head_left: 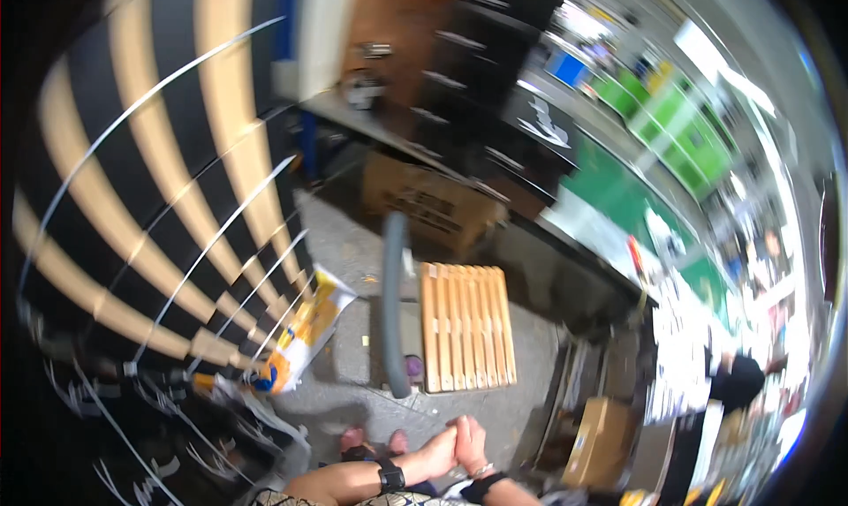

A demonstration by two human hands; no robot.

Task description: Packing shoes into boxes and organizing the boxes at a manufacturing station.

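Note:
Low in the middle of the head view, my left hand [435,455] and my right hand [471,441] are clasped together in front of my body. Their fingers are closed against each other, and no object shows between them. A black watch [390,476] is on my left wrist, and a dark band [483,486] circles the right one. Beyond my hands, out of their touch, a slatted wooden platform [468,329] is above the grey floor. Beside it rises a grey curved handle [395,303], apparently of a cart.
At left stands a tall stack of black boxes [168,197] with tan bands and white straps; a yellow-and-white bag [309,334] hangs beside it. Ahead are a cardboard box [433,201] and stacked black cartons [477,82]. A green-topped bench [609,188] runs right, near another cardboard box [601,442].

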